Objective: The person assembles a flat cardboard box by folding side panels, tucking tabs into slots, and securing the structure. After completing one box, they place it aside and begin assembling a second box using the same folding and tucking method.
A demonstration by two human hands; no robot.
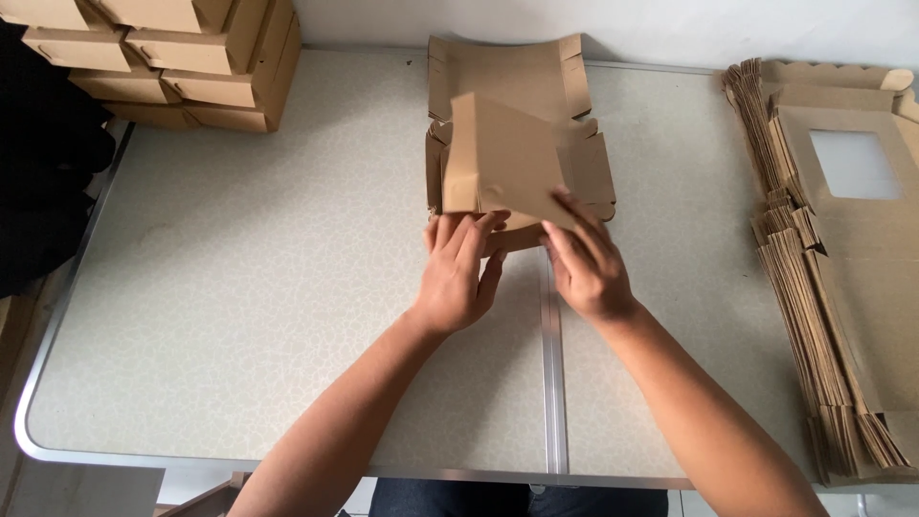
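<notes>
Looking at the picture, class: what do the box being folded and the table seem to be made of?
Box: brown matte cardboard, apparently; it creases into flat flaps under the left hand and right hand. Table: pale speckled top, perhaps laminate, with a shiny, metal-looking rim.

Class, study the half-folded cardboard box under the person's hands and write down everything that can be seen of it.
The box is plain brown cardboard, a die-cut blank only partly folded. Its back panel with slotted edges lies flat toward the wall, short side flaps stand up, and one large panel tilts upward over the middle. It sits at the far centre of the pale table. The left hand presses its near edge, and the right hand has fingers on the raised panel.
</notes>
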